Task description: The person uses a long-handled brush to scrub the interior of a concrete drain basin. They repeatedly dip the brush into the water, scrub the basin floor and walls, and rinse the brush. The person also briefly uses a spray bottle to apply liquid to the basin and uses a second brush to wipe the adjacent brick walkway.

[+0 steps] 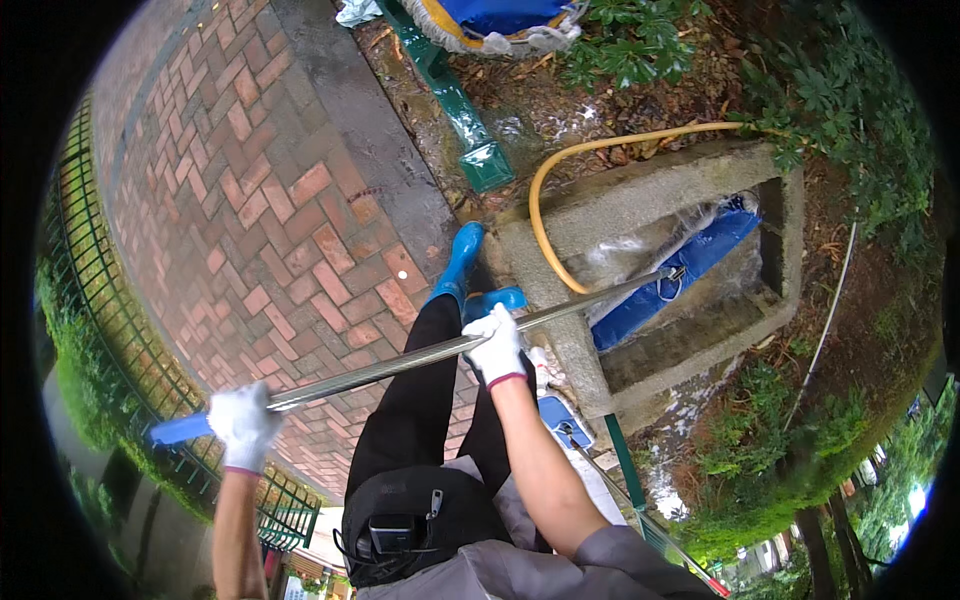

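In a white knit glove, my left hand (244, 426) grips the metal pole of a mop near its blue end grip (180, 428). My right hand (495, 345), also gloved in white, is closed around the middle of the same metal pole (397, 369). The pole slants to the right over a concrete basin's rim (559, 330). At its far end a long blue flat mop head (675, 277) lies tilted inside the basin, with a pale fringe along one side. A yellow hose (536, 202) curves over the basin's edge, its end hidden near the pole.
Green metal post (472, 142) stands beyond my blue rubber boots (465, 247). Another blue flat mop (559, 420) rests near my right leg. A blue mop head with fringe (495, 19) is at the top. Wet brick paving (300, 247) lies left; shrubs (847, 150) grow right.
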